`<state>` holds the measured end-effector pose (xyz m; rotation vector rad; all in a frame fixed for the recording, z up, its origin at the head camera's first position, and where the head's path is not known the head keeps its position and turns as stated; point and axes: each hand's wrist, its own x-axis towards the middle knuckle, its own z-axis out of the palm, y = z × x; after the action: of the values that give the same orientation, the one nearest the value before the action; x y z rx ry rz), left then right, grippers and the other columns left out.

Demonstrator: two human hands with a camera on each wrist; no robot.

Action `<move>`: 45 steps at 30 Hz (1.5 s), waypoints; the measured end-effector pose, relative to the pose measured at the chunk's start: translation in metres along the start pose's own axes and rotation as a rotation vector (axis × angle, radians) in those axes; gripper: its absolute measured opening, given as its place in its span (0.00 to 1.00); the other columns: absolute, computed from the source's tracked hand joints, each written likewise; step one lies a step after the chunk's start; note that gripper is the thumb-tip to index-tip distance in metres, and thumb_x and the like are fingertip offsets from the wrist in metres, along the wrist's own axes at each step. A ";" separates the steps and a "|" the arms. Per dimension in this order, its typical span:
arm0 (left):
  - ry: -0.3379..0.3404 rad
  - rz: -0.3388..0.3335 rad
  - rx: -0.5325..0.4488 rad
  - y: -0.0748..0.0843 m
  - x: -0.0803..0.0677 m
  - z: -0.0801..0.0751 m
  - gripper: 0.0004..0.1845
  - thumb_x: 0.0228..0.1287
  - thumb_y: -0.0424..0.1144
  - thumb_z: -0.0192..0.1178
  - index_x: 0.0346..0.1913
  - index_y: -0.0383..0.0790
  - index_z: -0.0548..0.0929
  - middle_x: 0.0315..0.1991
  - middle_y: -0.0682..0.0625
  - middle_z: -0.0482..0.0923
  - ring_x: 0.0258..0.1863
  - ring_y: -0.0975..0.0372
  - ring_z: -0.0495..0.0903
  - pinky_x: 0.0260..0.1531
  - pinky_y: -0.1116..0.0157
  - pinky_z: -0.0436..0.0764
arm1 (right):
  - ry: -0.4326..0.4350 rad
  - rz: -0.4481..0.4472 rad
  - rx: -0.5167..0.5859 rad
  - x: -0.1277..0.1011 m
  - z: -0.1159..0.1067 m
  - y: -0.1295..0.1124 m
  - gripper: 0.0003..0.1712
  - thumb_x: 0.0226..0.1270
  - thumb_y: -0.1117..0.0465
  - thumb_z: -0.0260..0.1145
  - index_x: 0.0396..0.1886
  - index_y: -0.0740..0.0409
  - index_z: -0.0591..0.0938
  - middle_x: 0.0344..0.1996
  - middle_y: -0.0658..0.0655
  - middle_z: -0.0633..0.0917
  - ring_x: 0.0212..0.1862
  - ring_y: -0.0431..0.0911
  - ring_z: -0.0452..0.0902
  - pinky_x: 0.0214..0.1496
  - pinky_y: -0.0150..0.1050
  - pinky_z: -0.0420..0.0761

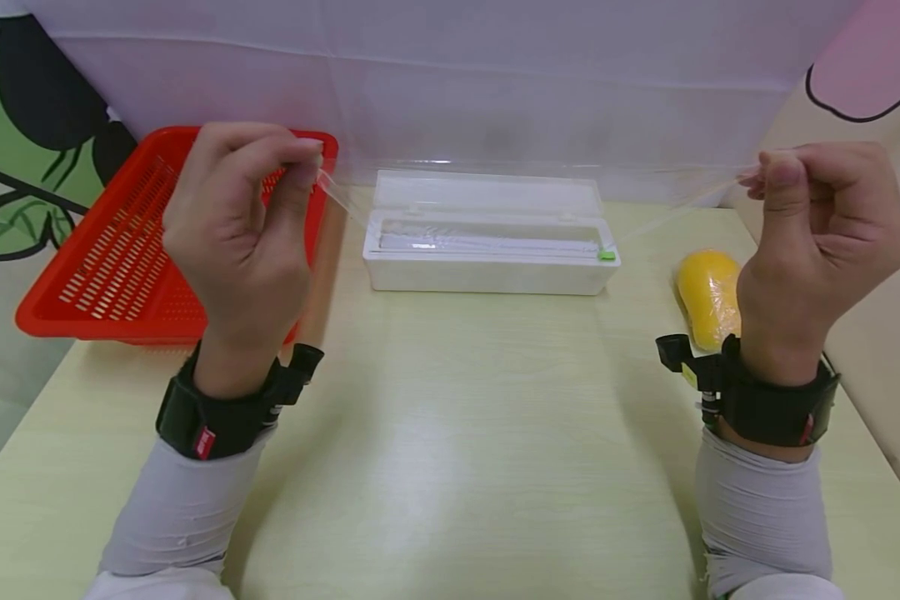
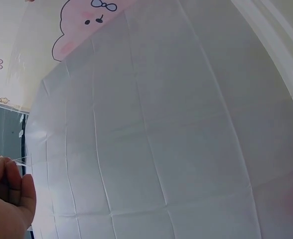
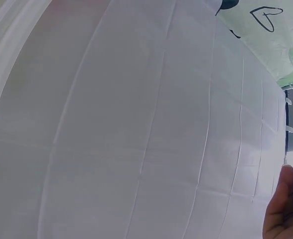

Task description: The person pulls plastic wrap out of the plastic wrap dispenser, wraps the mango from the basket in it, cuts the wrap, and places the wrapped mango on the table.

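Above the bench (image 1: 450,433), cling film (image 1: 495,179) pinched at both corners by left hand (image 1: 236,225) and right hand (image 1: 825,242), fingers closed, stretched taut from white dispenser box (image 1: 487,275) for keeping flat.

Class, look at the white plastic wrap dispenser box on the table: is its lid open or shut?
Open. The white plastic dispenser box has its lid tipped back, showing the roll inside, and clear film runs from it to both hands' grip.
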<state>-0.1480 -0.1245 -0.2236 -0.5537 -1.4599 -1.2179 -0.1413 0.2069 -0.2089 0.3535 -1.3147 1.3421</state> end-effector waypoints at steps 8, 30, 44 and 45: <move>0.009 -0.002 0.005 0.002 0.000 0.000 0.02 0.60 0.26 0.68 0.35 0.30 0.89 0.34 0.38 0.83 0.36 0.49 0.80 0.41 0.64 0.80 | 0.012 0.002 0.002 0.000 -0.001 -0.004 0.10 0.60 0.79 0.66 0.21 0.79 0.77 0.21 0.56 0.77 0.28 0.47 0.79 0.39 0.32 0.82; -0.197 -0.233 -0.247 0.004 0.011 -0.031 0.06 0.59 0.23 0.67 0.37 0.20 0.85 0.34 0.35 0.83 0.38 0.50 0.81 0.49 0.62 0.83 | -0.265 0.114 0.331 0.007 -0.023 -0.006 0.17 0.53 0.74 0.76 0.20 0.81 0.75 0.21 0.65 0.81 0.24 0.48 0.79 0.33 0.30 0.80; -1.023 -0.336 -0.715 -0.013 0.021 -0.072 0.11 0.59 0.15 0.59 0.44 0.23 0.84 0.39 0.39 0.83 0.37 0.54 0.79 0.33 0.68 0.83 | -1.214 0.300 0.650 0.011 -0.048 -0.012 0.02 0.63 0.81 0.62 0.32 0.80 0.80 0.28 0.63 0.81 0.34 0.48 0.74 0.34 0.32 0.74; -1.104 -0.305 -0.740 -0.014 0.021 -0.071 0.12 0.60 0.16 0.60 0.46 0.26 0.84 0.40 0.40 0.83 0.37 0.55 0.79 0.32 0.68 0.83 | -1.314 0.284 0.631 0.011 -0.047 -0.011 0.03 0.65 0.79 0.61 0.34 0.76 0.81 0.29 0.60 0.81 0.35 0.47 0.73 0.34 0.32 0.73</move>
<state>-0.1354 -0.1989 -0.2190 -1.7578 -1.9855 -1.8328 -0.1131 0.2480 -0.2098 1.7517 -1.9640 1.8176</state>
